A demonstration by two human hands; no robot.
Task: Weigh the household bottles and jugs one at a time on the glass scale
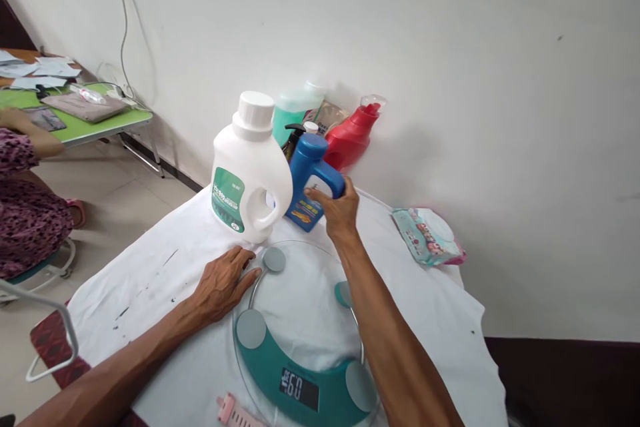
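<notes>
My right hand (343, 210) is wrapped round the handle of a blue bottle (305, 180), which leans slightly among other bottles behind the scale. Flat on the white cloth, my left hand (223, 283) has its fingers stretched out beside the rim of a round glass bathroom scale (290, 373). The scale has a green band, grey pads and a lit display. Just beyond my left hand stands a large white jug (250, 173) with a green label and white cap. A red bottle (353, 137) tilts to the right behind the blue one.
Against the wall are a green-tinted bottle (290, 110) and a dark pump bottle (293, 140). A wipes packet (427, 237) lies at the right, a pink strap (237, 410) at the front. At left, a person (30, 207) sits by a green table (100, 130).
</notes>
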